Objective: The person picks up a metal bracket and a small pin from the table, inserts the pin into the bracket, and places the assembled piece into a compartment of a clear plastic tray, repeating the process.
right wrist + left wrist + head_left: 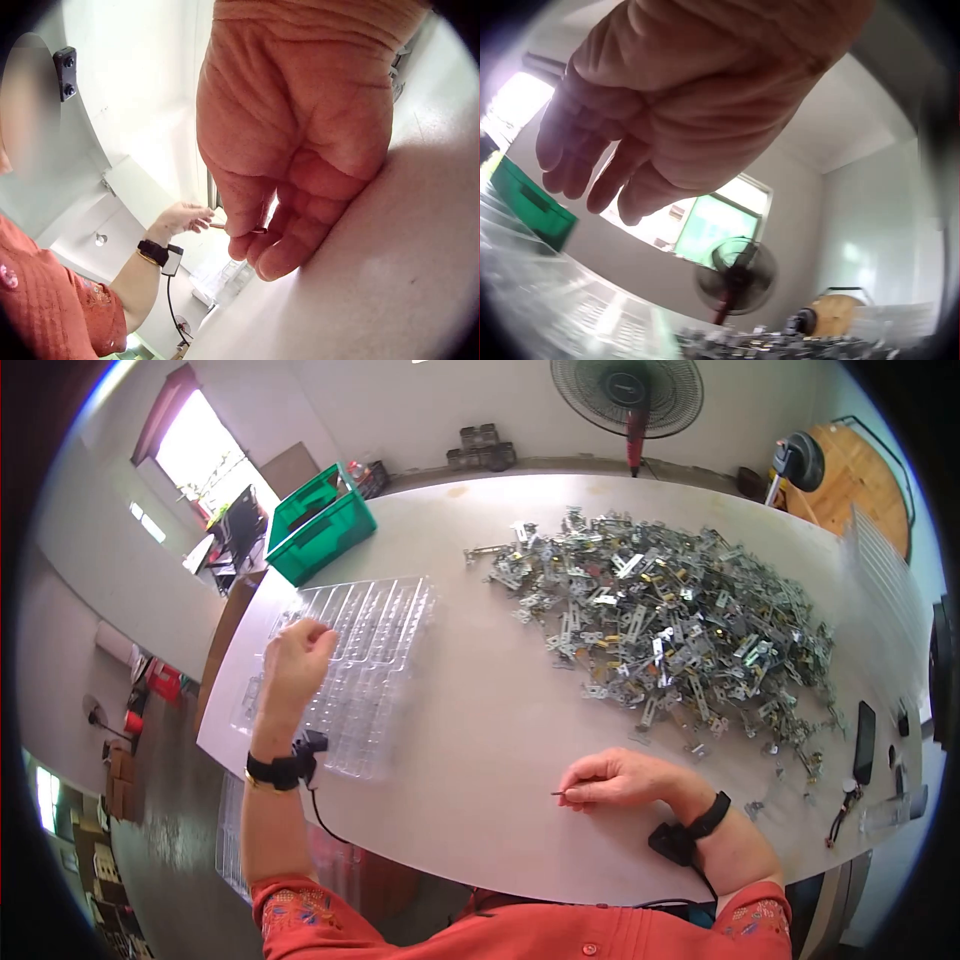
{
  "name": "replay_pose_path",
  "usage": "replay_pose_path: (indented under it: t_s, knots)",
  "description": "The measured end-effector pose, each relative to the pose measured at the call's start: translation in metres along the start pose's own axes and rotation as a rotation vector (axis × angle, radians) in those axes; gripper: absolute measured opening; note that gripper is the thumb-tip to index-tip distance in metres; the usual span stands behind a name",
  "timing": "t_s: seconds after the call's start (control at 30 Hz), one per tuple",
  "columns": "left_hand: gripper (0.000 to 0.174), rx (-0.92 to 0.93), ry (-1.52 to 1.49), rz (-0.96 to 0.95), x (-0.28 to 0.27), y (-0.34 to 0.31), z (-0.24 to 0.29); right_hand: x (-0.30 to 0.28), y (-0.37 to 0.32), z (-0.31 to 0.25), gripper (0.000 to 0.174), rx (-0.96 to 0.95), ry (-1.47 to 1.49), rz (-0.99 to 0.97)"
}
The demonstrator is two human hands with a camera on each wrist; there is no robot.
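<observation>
So, clear tray (388, 625) beneath left hand (296, 666).

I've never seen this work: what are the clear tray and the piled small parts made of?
Clear tray: probably thin, glossy plastic; the table shows through, its ridges catch light.
Piled small parts: likely metal, mostly silvery, with bright glints.

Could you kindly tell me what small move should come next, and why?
I would perhaps lower the left hand to the clear tray: it hovers above the tray with no held part visible, while the right hand pinches a thin piece.
</observation>
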State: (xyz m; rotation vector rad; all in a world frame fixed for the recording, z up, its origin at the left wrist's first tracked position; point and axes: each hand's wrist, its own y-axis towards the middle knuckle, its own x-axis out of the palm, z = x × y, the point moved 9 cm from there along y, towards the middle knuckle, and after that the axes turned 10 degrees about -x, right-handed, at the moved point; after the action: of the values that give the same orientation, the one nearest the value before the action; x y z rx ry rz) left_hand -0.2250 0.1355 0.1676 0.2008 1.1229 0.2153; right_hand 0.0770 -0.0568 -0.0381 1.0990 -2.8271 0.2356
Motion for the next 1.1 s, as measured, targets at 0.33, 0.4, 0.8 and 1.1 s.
replay_pose_path:
  t_s: [0.33, 0.4, 0.8, 1.1]
  knots:
    - [0.024, 0.510, -0.623, -0.955, 0.111, -0.145, 0.238, 0.000, -0.007, -0.013, 0.021, -0.158, -0.167, -0.082]
    - [0.022, 0.557, -0.607, -0.935, 0.136, -0.146, 0.257, 0.005, -0.007, -0.019, 0.017, -0.241, -0.261, -0.160]
    - [0.026, 0.260, -0.200, -0.024, 0.224, 0.085, 0.203, 0.002, -0.006, -0.007, 0.020, -0.135, -0.113, -0.200]
    - [0.040, -0.208, 0.018, -0.148, 0.278, 0.159, 0.125, 0.001, -0.006, -0.008, 0.020, -0.184, -0.084, -0.207]
